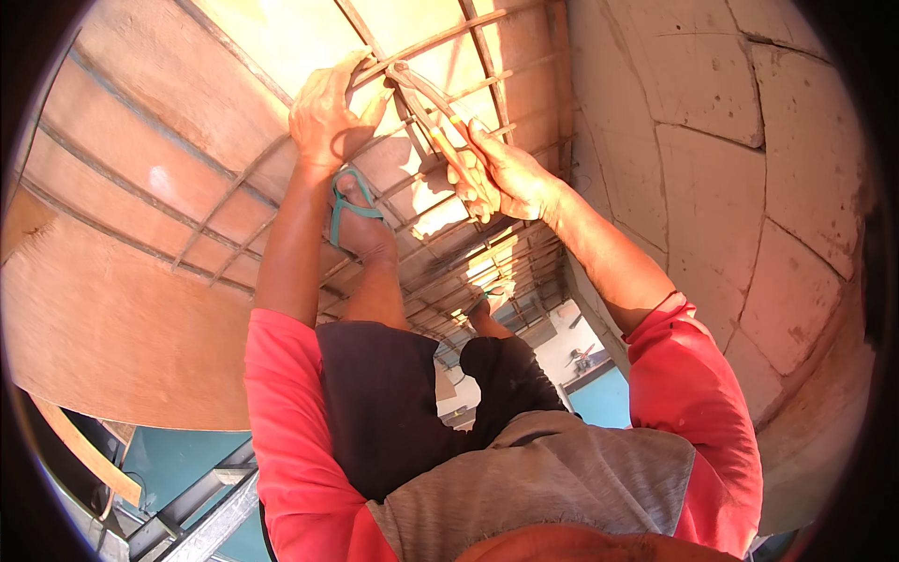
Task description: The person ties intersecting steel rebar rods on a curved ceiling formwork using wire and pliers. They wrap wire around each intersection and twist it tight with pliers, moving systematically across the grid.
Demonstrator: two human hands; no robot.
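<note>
My right hand (502,172) grips the handles of steel end-cutting pincers (449,133) with orange and yellow grips. The pincers' jaws meet a crossing of the steel reinforcing bar grid (484,35). My left hand (333,109) is at the same crossing, index finger and thumb spread to either side of a bar. Whether it grips that bar or only touches it, I cannot tell. Any tie wire in the jaws is too small to make out. Below the left hand, my foot in a green flip-flop (355,204) stands among the bars.
Plywood panels (126,302) lie under the bars. A block wall (702,168) with cracked joints rises close on the right. Beyond the panel's edge at lower left are metal channels (204,520) and a bent wood strip (91,449), with a blue surface (168,456) lower down.
</note>
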